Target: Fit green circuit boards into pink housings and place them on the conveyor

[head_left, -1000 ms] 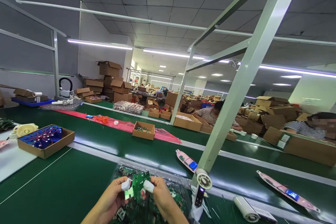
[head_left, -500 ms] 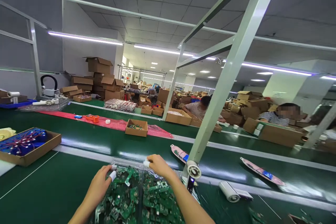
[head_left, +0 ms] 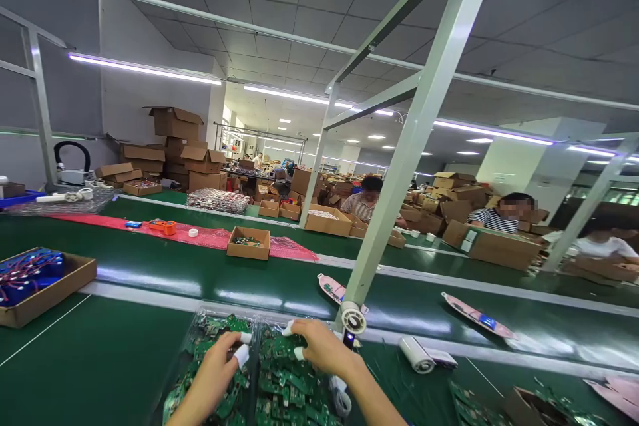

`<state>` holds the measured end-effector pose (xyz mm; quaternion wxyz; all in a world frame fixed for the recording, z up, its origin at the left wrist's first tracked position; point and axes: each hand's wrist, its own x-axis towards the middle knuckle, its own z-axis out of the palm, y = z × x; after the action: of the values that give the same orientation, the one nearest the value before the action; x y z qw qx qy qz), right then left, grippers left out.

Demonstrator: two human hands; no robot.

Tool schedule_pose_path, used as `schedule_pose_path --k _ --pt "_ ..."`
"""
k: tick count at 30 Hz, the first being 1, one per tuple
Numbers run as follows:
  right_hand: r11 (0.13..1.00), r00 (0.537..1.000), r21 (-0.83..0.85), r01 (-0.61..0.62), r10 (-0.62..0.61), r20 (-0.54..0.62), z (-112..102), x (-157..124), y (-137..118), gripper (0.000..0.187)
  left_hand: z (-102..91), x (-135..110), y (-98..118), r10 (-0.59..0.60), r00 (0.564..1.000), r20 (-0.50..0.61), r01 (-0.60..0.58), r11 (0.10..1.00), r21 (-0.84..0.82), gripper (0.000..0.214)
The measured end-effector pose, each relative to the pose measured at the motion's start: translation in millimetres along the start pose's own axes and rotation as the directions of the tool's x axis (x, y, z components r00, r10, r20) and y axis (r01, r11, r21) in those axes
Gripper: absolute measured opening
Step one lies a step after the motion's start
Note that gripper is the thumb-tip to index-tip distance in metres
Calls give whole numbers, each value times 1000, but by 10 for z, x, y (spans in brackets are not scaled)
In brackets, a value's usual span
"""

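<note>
Two transparent plastic packs of green circuit boards [head_left: 214,346] lie side by side at the bottom middle, on the green conveyor belt [head_left: 110,339]. My left hand [head_left: 212,376] rests over the left pack, and my right hand [head_left: 319,346] lies on the right pack [head_left: 294,383]. White finger cots cover the fingertips of both hands. Their fingertips touch the boards, and neither hand lifts one.
A white mini fan [head_left: 353,317] stands by a pale steel frame post [head_left: 399,173]. A white roll [head_left: 417,354] and pink boards [head_left: 479,316] lie on the belt. Cardboard trays, stacked boxes and seated co-workers [head_left: 364,200] fill the background.
One second ago both hands held a green board up. Now that board is not held up, and both hands lie low on the packs. The whole view has shifted left.
</note>
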<state>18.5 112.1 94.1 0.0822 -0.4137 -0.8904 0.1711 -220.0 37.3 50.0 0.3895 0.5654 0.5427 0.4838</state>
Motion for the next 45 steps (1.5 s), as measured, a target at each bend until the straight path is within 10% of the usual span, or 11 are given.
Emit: schedule_pose_path --k 6,12,22,34,40,45 --pt "980 984 131 150 -135 -119 -103 -30 -259 52 363 161 94 -129 989 64 141 959 -246 27" --pt "866 939 489 106 75 -336 21 -14 -384 40 138 72 75 -197 979 -50 155 880 -449 32" --pt "373 990 928 17 125 -69 465 337 -777 39 -265 -170 69 -173 982 -80 109 853 -511 30" --pt "34 997 997 73 23 -74 705 722 -1030 37 -580 -231 43 -309 951 32 228 622 -749 44" --pt "39 999 999 30 26 -31 784 807 -1152 50 -548 -147 -179 -386 921 -44 224 619 -753 40" --pt "387 998 920 -62 26 57 687 968 -1018 46 -676 -52 -362 -303 945 -121 208 845 -492 26"
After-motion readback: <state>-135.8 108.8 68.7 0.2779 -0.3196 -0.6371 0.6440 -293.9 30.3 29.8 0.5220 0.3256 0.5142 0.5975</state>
